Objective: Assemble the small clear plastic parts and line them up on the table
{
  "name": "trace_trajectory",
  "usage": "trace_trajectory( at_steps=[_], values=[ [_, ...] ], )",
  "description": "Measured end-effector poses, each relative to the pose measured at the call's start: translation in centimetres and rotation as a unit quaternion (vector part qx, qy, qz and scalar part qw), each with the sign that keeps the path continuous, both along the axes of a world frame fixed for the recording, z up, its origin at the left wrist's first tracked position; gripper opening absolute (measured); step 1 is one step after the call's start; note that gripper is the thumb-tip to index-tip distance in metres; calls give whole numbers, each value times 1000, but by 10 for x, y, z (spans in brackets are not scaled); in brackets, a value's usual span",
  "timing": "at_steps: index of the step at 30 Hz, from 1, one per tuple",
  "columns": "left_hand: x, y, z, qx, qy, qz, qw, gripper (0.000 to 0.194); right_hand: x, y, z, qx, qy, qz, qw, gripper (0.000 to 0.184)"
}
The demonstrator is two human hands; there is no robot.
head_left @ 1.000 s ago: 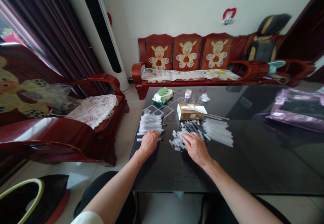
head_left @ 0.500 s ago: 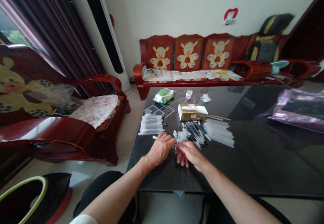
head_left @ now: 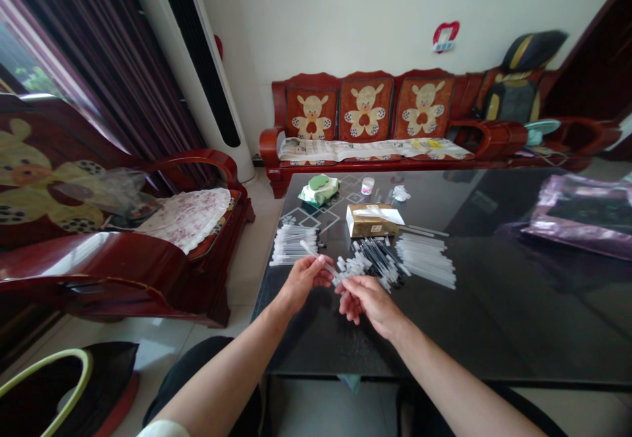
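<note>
My left hand pinches a clear plastic tube that slants up to the left above the black glass table. My right hand is closed next to it, its fingertips at the tube's lower end; what they hold is too small to name. Behind the hands lie a row of finished white tubes, a heap of small white caps, a bundle of dark refills and a pile of clear tubes.
A brown tissue box, a green wet-wipe pack and a small white pot stand farther back. A purple plastic bag lies at the right. Red wooden sofas ring the table.
Both hands left the piles on the table and came together. The left hand has lifted a clear tube, and the right hand has closed at its lower end.
</note>
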State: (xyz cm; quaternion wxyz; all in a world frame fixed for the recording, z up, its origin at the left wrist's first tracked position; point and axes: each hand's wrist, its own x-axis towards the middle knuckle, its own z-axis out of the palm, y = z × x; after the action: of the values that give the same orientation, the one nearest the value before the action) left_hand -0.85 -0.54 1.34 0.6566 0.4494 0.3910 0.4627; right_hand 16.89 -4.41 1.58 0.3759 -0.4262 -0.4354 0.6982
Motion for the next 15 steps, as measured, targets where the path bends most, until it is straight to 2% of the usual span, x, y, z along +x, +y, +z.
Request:
trace_trajectory(
  at_steps=[7,15],
  values=[
    [4,0,5,-8,-50,-3,999,39,2,0,-1,-31,53,24,998,44],
    [7,-2,5,-3,-26,25,999,42,4,2,-2,-7,15,22,1000,38]
  ],
)
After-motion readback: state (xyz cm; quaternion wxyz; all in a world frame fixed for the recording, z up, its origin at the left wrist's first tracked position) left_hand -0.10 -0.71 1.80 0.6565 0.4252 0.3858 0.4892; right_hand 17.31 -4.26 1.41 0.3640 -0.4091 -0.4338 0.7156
